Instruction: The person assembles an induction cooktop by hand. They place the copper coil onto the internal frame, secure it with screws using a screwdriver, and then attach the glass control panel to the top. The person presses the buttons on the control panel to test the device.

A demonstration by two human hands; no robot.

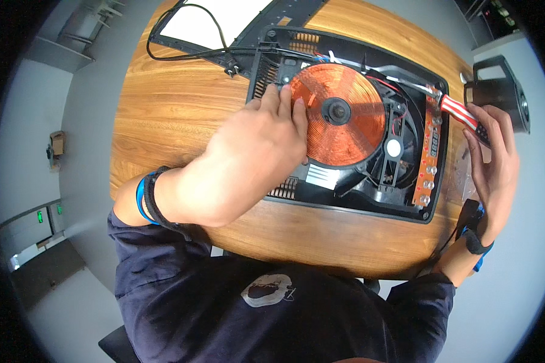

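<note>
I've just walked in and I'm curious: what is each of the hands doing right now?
Left hand: at the left edge of the copper coil; whether it grips cannot be told.
Right hand: closed, holding the striped-handled tool.

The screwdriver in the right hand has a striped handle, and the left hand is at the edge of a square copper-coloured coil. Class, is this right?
The coil is round, not square, as the head view shows. The screwdriver in the right hand does have a striped handle, and the left hand is at the coil's edge.
</note>
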